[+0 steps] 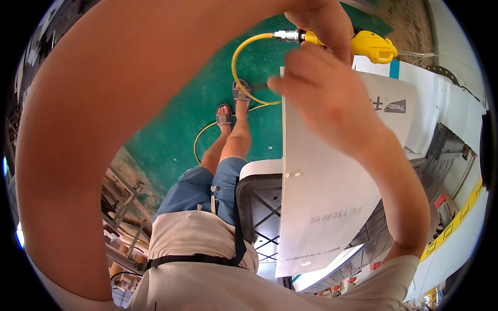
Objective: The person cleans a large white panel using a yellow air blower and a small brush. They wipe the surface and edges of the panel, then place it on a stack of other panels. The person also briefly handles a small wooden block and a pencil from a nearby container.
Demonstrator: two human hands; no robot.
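Observation:
My left hand [328, 25] is wrapped around the handle of a yellow air blow gun [372, 46], near the top of the view. The gun's thin metal nozzle points right. A metal coupling [288, 35] joins its handle to a yellow air hose [236, 59]. Just below, my right hand [324, 93] reaches over the far end of a pale, film-covered board [332, 192]. Its fingers are curled and blurred, overlapping the left hand's lower edge in the picture. A dark, smeared streak shows at its fingertips; what it is cannot be made out.
The hose loops over the green floor [176, 129] beside my sandalled feet. A dark-framed stand [251, 207] is next to the board's left edge. Metal racks [127, 207] stand at lower left. White panels and a yellow marked strip [456, 223] lie to the right.

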